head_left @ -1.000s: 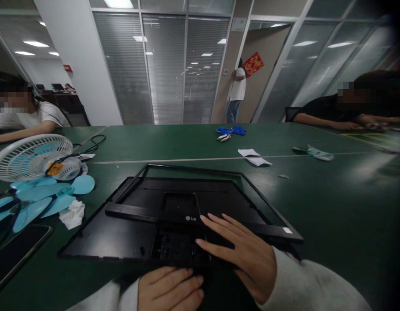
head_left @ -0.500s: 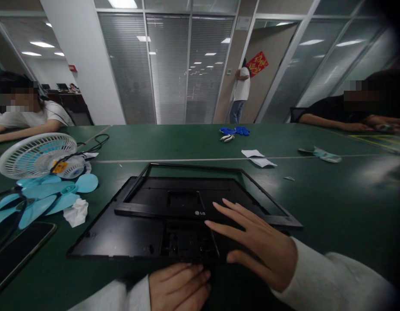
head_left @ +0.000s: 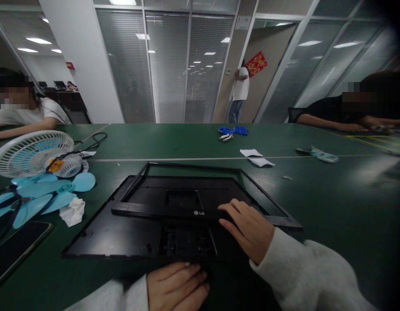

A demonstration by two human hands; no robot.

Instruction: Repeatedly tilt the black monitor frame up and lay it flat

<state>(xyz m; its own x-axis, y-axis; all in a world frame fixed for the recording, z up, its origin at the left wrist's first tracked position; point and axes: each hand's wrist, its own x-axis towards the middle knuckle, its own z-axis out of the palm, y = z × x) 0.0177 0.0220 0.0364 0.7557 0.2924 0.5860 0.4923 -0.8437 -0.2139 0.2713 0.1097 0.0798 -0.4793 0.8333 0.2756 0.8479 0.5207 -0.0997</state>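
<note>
A black monitor back cover (head_left: 115, 235) lies flat on the green table, with a thin black bezel frame (head_left: 193, 210) marked LG resting across it. My right hand (head_left: 248, 229) rests on the frame's near bar just right of the logo, fingers curled down onto it. My left hand (head_left: 177, 287) presses on the cover's near edge with its fingers together and bent. Both wrists are in pale grey sleeves.
A white fan grille (head_left: 33, 154), light blue fan blades (head_left: 41, 194), crumpled tissue (head_left: 72, 211) and a dark phone (head_left: 15, 250) lie at the left. Blue gloves (head_left: 234, 129), paper scraps (head_left: 254, 157) and a mask (head_left: 318, 153) lie farther back. Other people sit at both far sides.
My right hand has drawn back from lying flat and stretched out on the cover and has curled onto the frame's near bar. My left hand has stayed at the near edge.
</note>
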